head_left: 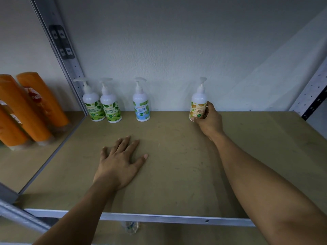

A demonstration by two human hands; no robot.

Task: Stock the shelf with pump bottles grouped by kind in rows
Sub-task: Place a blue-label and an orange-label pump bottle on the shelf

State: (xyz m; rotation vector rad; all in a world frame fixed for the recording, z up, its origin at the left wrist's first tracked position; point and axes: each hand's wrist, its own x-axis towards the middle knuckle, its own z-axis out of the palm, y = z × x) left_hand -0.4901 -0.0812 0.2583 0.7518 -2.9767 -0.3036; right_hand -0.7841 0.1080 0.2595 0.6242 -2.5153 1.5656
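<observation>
Two green-label pump bottles (92, 105) (110, 106) stand side by side at the shelf's back left. A blue-label pump bottle (141, 105) stands alone to their right. Further right, an orange-label pump bottle (197, 104) stands upright at the back wall, and my right hand (209, 121) grips its lower half. My left hand (120, 162) rests flat on the brown shelf board (177, 165), fingers spread, holding nothing.
Orange shampoo bottles (30, 108) stand in the neighbouring bay on the left, past a grey perforated upright (70, 61). Another upright (311, 96) bounds the right side. The metal front rail (159, 218) runs below my forearms. A clear bottle top (131, 226) shows under the rail.
</observation>
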